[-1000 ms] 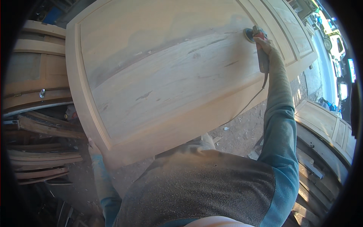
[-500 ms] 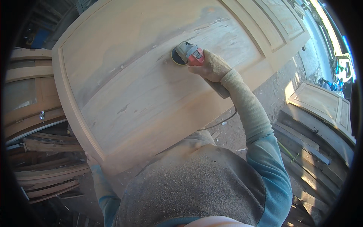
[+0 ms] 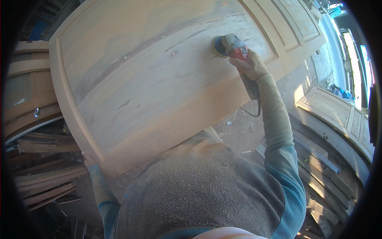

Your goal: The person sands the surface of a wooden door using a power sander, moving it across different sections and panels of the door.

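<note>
A large wooden panelled door (image 3: 159,119) lies before me, its bare surface streaked with pale and dark patches. My right hand (image 3: 252,65) is wrapped round the body of a red and grey angle grinder (image 3: 234,44). The grinder's round sanding disc (image 3: 217,46) is at the face of the door's big panel, toward the right. My left hand (image 3: 88,160) is low at the door's near left corner, against its edge. The fingers of that hand are mostly hidden.
A cord (image 3: 254,113) hangs from the grinder. Other wooden doors (image 3: 30,91) and stacked boards (image 3: 47,175) stand at the left. Right of me, a smaller panelled door (image 3: 328,105) lies by several long timbers (image 3: 318,159). A vehicle is at the far right.
My right hand has carried the grinder to the right and slightly away across the panel. My left hand stays at the door's corner. The whole view has shifted slightly.
</note>
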A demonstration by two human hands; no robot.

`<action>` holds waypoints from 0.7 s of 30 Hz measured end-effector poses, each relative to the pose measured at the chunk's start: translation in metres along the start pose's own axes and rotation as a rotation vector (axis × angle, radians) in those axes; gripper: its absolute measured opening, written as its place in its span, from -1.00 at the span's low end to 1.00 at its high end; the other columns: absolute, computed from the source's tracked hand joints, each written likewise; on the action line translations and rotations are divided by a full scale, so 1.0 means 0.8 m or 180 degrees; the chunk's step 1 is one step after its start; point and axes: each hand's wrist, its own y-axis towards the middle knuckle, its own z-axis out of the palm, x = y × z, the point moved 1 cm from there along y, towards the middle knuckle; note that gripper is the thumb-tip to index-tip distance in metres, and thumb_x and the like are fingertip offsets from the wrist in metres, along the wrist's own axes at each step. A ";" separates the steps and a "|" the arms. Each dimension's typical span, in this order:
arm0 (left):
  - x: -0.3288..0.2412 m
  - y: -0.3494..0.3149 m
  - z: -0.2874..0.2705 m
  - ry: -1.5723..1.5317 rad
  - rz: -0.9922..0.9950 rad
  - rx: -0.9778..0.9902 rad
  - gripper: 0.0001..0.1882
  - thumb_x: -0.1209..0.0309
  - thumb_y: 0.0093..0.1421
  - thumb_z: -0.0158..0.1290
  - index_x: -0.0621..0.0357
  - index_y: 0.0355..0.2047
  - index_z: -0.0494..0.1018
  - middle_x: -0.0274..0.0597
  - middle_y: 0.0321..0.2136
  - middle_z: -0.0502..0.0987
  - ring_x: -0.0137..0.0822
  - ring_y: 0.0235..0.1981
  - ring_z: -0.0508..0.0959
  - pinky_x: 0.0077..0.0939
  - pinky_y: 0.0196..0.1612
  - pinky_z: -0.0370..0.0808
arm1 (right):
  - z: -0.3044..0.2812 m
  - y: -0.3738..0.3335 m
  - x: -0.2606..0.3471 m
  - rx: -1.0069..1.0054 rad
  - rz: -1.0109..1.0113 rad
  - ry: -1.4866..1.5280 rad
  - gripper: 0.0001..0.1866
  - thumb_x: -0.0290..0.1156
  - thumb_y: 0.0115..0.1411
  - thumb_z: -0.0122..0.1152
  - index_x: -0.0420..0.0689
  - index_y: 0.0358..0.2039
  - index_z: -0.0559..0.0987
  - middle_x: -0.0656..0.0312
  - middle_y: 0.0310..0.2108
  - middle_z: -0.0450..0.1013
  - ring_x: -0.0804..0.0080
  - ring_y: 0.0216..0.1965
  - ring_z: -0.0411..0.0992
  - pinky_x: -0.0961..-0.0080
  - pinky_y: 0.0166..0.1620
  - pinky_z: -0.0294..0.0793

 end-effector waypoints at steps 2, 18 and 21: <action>0.000 0.000 -0.003 0.0028 -0.0007 0.0024 -0.09 -0.27 0.31 -0.29 0.52 0.10 0.36 0.26 0.02 0.50 0.08 0.05 0.49 -0.32 0.12 0.37 | 0.018 -0.005 0.015 0.0159 -0.0033 -0.0187 -0.45 -0.03 -0.02 0.35 -0.26 -0.19 0.58 0.17 -0.42 0.52 0.43 -0.35 0.49 0.41 -0.24 0.47; -0.016 -0.013 0.001 -0.0035 0.0105 0.0130 -0.06 -0.31 0.29 -0.32 0.51 0.08 0.39 0.23 0.01 0.51 0.07 0.03 0.51 -0.28 0.09 0.41 | 0.032 -0.017 0.031 0.0386 -0.0475 0.0051 -0.29 0.00 -0.07 0.37 -0.34 -0.06 0.50 0.06 -0.40 0.55 0.28 -0.33 0.55 0.40 -0.20 0.47; -0.011 -0.008 -0.002 -0.0112 0.0148 0.0142 -0.07 -0.30 0.30 -0.33 0.48 0.08 0.40 0.24 0.02 0.50 0.09 0.03 0.51 -0.28 0.10 0.40 | 0.032 0.002 0.027 0.0240 -0.0476 -0.0103 -0.36 -0.01 -0.06 0.36 -0.32 -0.14 0.54 0.05 -0.40 0.55 0.30 -0.32 0.54 0.40 -0.17 0.47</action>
